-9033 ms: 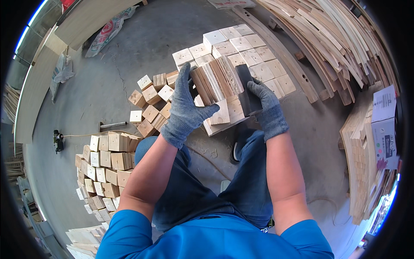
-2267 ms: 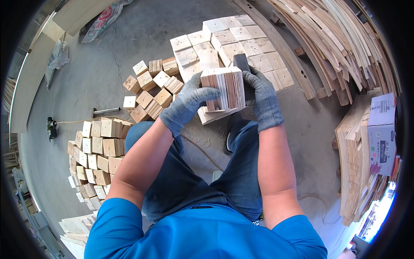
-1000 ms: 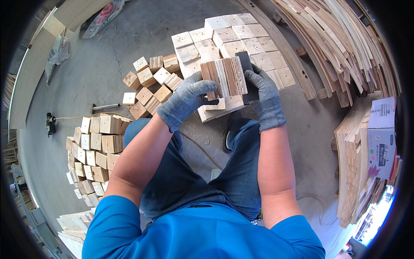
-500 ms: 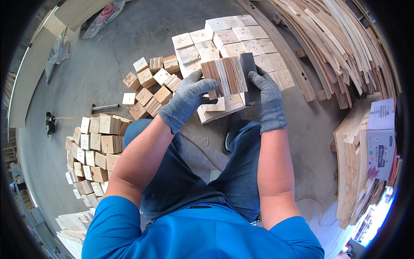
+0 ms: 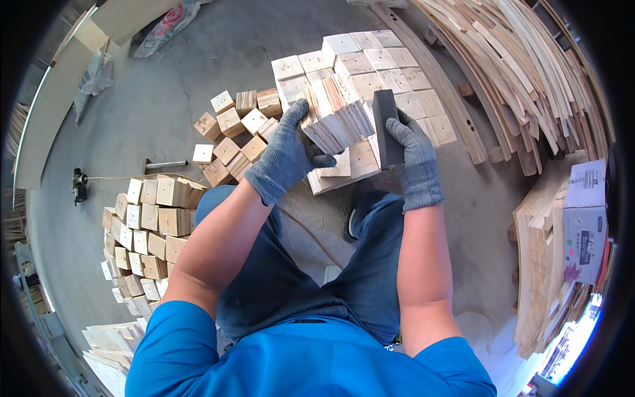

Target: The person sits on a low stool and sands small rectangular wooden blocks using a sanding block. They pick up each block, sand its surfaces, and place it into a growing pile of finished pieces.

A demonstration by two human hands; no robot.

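Note:
My left hand (image 5: 283,147), in a grey knit glove, is closed round a layered plywood block (image 5: 337,114) and holds it tilted. My right hand (image 5: 415,149), gloved the same way, grips a dark grey rectangular block (image 5: 388,129) standing on edge. The dark block's face is turned toward the plywood block, close to its right side. Under and behind both hands sits a stack of pale wooden blocks (image 5: 357,63). Loose wooden blocks (image 5: 228,151) lie in a heap left of my left hand.
At the left, more wooden blocks (image 5: 153,215) are piled beside a hammer (image 5: 167,163) and a green power tool (image 5: 79,186) with a hose. Long wood strips (image 5: 509,73) fill the far right. A carton (image 5: 585,221) sits at the right by stacked boards (image 5: 539,245).
The plywood block has been turned in my left hand, so a different, rougher layered side shows. The dark block has shifted slightly down and tilted in my right hand.

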